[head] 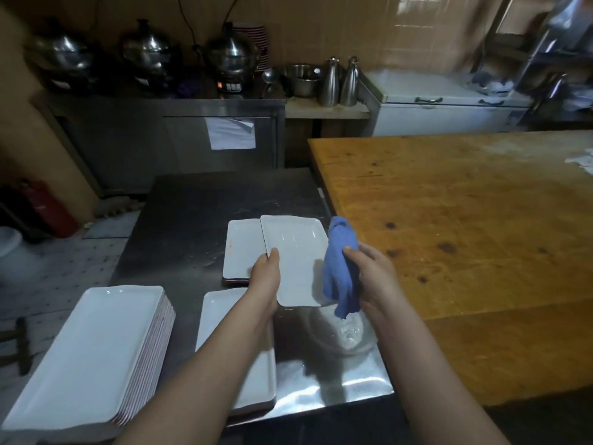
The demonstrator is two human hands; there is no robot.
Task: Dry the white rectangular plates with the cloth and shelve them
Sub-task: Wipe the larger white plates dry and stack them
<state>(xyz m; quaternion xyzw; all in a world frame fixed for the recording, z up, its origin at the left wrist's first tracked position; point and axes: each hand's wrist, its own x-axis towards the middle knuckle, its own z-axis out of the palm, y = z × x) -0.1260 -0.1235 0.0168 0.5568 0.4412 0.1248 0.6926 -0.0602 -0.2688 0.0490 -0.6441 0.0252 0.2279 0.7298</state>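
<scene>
The plate (298,252) was pinched by one edge in the left grip (264,274), just beside the right grip (372,274) clamped on the cloth (340,264), so it could be levered loose and dropped if wiped hard.

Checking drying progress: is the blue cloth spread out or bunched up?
Bunched: the blue cloth hangs crumpled from the right hand.

The left hand (264,273) grips a white plate (296,260) by its left edge, thumb on top, above the steel table (189,213). The right hand (369,274) holds a blue cloth (340,264) against the plate's right edge. Plates also sit in a tall stack (93,351) (far left) and two low stacks (242,248) (221,316) beneath.
</scene>
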